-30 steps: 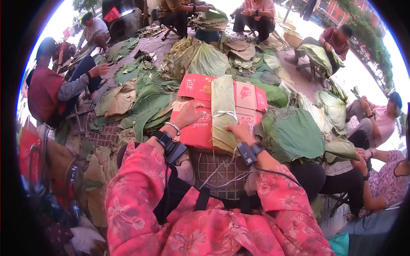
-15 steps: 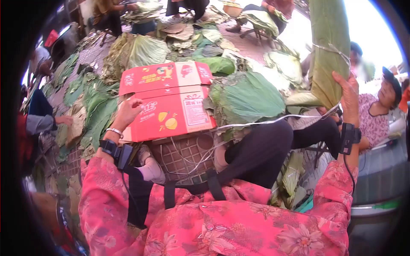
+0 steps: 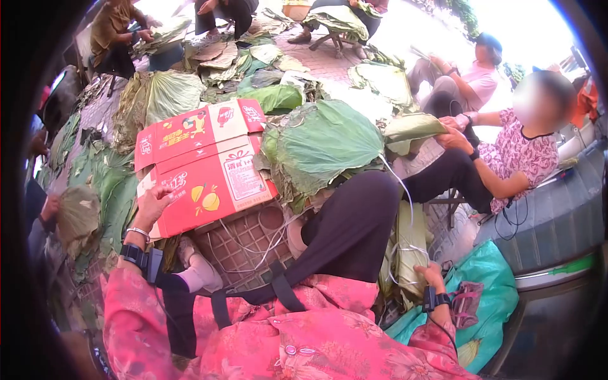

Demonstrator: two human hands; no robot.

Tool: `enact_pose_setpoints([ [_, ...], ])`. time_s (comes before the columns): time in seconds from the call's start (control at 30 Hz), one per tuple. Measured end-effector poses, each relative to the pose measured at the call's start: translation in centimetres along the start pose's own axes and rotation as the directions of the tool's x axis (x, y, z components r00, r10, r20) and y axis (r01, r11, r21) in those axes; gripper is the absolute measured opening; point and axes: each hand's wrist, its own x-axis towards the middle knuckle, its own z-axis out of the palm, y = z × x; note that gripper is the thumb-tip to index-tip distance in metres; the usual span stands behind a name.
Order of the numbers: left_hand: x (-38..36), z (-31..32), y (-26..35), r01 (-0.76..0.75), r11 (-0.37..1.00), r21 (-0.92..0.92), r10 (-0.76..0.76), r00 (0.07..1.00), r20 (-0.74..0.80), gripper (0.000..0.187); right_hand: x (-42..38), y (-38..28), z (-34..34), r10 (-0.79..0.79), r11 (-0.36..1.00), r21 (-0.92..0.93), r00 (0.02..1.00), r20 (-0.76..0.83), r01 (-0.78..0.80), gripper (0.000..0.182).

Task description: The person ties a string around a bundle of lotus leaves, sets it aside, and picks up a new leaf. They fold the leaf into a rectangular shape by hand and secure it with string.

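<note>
My left hand (image 3: 152,206) hovers over the lower left of a red flattened cardboard box (image 3: 209,166). Its fingers are curled together in a pinch, and I cannot make out what is in them. Low on the right, beside my knee, my right hand (image 3: 432,277) grips the edge of a folded green leaf bundle (image 3: 410,237). White string (image 3: 410,196) circles this bundle and runs up toward the stack of large round leaves (image 3: 332,145) right of the cardboard. More white string (image 3: 256,247) lies loose on the brown grid surface below the cardboard.
A teal plastic bag (image 3: 491,278) lies at my right, near a grey tub (image 3: 551,202). A person in a patterned top (image 3: 506,158) sits close on the right, holding a folded leaf (image 3: 415,125). Leaves (image 3: 101,171) cover the ground at left; other people sit beyond.
My right hand has brought the tied leaf bundle down from high on the right to beside my knee. My left hand stays curled over the cardboard. The view has turned right.
</note>
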Motion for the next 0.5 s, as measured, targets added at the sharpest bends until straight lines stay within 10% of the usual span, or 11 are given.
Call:
enact_pose_setpoints([
  [0.03,0.1,0.2,-0.2,0.003,1.000,-0.015,-0.003,1.000,0.000,0.020,0.1,0.1,0.1,-0.011,0.998,0.057,0.999,-0.032,0.013,0.051],
  [0.1,0.4,1.2,-1.3,-0.057,0.998,0.029,0.058,0.998,-0.012,0.021,-0.8,-4.9,-1.0,-0.281,0.862,-0.489,0.927,-0.247,0.131,0.055],
  [0.17,0.0,2.1,-0.2,-0.046,0.998,0.041,0.048,0.998,-0.032,0.026,0.5,-9.5,-1.2,-0.516,0.850,-0.334,0.769,-0.378,0.407,0.051],
  [0.33,-1.9,6.7,2.8,-0.290,0.946,0.148,0.299,0.953,-0.048,0.033,2.9,-24.3,1.3,-0.854,0.509,-0.442,0.496,-0.155,0.738,0.048],
  [0.5,-3.6,10.8,4.8,-0.250,0.967,0.050,0.248,0.968,0.043,0.041,8.3,-31.9,6.6,-0.936,0.191,-0.484,0.307,0.171,0.854,0.043],
])
